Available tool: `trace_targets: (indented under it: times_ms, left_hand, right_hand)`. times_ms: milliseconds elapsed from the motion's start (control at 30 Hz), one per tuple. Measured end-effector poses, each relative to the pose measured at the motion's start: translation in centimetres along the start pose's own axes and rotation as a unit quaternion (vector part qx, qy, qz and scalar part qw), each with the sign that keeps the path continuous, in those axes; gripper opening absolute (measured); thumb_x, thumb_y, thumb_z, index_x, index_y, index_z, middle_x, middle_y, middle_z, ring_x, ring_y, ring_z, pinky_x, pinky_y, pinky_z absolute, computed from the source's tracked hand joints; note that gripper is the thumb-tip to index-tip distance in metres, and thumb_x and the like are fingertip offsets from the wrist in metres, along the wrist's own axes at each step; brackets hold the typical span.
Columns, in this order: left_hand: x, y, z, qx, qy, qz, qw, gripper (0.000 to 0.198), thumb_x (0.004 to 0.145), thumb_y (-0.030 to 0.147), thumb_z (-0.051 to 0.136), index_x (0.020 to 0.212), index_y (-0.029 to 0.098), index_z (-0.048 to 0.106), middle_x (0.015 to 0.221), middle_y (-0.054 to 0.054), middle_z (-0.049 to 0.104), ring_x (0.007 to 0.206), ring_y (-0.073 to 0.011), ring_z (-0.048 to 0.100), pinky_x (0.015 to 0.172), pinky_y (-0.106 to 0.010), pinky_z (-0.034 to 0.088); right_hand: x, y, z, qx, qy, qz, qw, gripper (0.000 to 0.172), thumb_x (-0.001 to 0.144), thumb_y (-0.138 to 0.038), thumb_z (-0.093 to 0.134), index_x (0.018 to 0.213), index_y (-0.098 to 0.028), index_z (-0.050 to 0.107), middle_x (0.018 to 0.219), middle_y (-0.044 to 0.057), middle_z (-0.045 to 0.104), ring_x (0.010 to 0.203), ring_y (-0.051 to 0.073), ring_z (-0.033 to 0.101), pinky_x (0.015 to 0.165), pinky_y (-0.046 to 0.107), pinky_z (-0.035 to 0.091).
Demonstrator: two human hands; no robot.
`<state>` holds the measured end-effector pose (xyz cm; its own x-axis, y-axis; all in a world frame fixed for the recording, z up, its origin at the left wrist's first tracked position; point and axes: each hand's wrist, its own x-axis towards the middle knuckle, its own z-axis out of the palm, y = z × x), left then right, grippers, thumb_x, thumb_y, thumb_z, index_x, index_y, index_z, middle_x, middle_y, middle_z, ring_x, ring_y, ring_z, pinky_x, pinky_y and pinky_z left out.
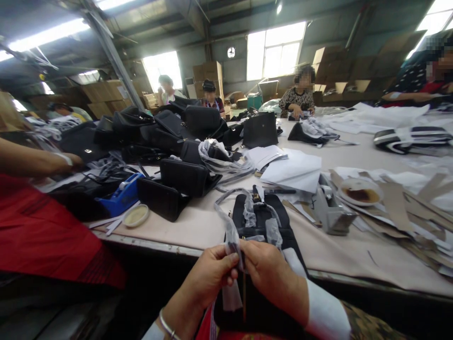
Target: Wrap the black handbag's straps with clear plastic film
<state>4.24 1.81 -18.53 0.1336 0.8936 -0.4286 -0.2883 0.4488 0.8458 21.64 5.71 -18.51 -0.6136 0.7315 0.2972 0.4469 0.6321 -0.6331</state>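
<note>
A black bag (260, 217) lies at the table's front edge, its lower part hanging over toward me. Translucent wrapping covers its straps. My left hand (216, 268) pinches a wrapped bag strap (231, 236) between thumb and fingers, and a loose tail of the wrapping (231, 297) hangs below. Close against it, my right hand (265, 267) is closed on the same strap, its fingertips almost meeting the left ones. Part of the strap is hidden inside both hands. Under my hands the bag's dark front shows a gold zip line (244, 297).
Black bags (184, 177) pile up at the left, near a blue tape dispenser (122, 193) and a round dish (136, 216). A grey tape dispenser (332, 208), white sheets (293, 167), cardboard strips (392, 203) and a bowl (360, 191) lie right. A co-worker's arm (35, 158) reaches in from the left.
</note>
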Motion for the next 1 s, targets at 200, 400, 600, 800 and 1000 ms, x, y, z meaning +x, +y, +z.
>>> trace_targets:
  times_ms: [200,400,600,800,1000]
  left_hand:
    - [-0.6,0.1,0.6,0.065,0.102,0.148,0.982,0.03,0.079,0.043,0.081,0.082,0.014,0.075,0.079,-0.002,0.059,0.067,-0.0113,0.052,0.06,-0.021,0.04]
    - [-1.3,-0.8,1.8,0.22,0.164,0.223,0.935,0.036,0.085,0.041,0.075,0.06,0.017,0.063,0.069,0.0,0.051,0.066,-0.0148,0.05,0.063,-0.025,0.041]
    - [-1.7,-2.2,2.1,0.271,0.142,0.256,0.917,0.032,0.092,0.036,0.066,0.066,0.017,0.069,0.075,-0.005,0.061,0.075,-0.0189,0.057,0.069,-0.027,0.044]
    - [-2.2,-0.6,0.6,0.016,-0.046,0.054,0.997,0.045,0.074,0.053,0.083,0.086,0.012,0.072,0.061,0.003,0.044,0.052,-0.0066,0.033,0.05,-0.02,0.027]
    - [-1.3,-2.0,2.5,-0.102,0.069,0.038,0.992,0.051,0.064,0.057,0.09,0.072,0.015,0.062,0.05,0.011,0.027,0.045,-0.0039,0.018,0.043,-0.018,0.019]
  right_hand:
    - [-0.3,-0.5,-2.0,0.091,0.084,0.132,0.984,0.033,0.098,-0.036,0.05,0.117,-0.014,0.066,0.095,0.011,0.072,0.086,0.024,0.067,0.081,0.036,0.049]
    - [0.4,-1.9,-2.2,0.251,-0.015,0.218,0.943,0.032,0.091,-0.042,0.055,0.075,-0.018,0.068,0.071,0.002,0.066,0.07,0.018,0.056,0.064,0.029,0.04]
    - [0.6,-1.9,-0.8,0.263,-0.013,0.248,0.932,0.025,0.081,-0.033,0.06,0.063,-0.017,0.061,0.06,-0.001,0.056,0.062,0.014,0.048,0.06,0.028,0.035]
    - [-0.4,-1.7,-1.4,0.227,-0.003,0.132,0.965,0.026,0.09,-0.029,0.058,0.066,-0.019,0.062,0.066,0.0,0.061,0.065,0.015,0.054,0.062,0.027,0.038]
    - [-2.1,-0.1,0.8,0.01,0.027,-0.004,1.0,0.033,0.101,-0.022,0.043,0.078,-0.016,0.065,0.076,0.007,0.066,0.068,0.017,0.057,0.063,0.03,0.037]
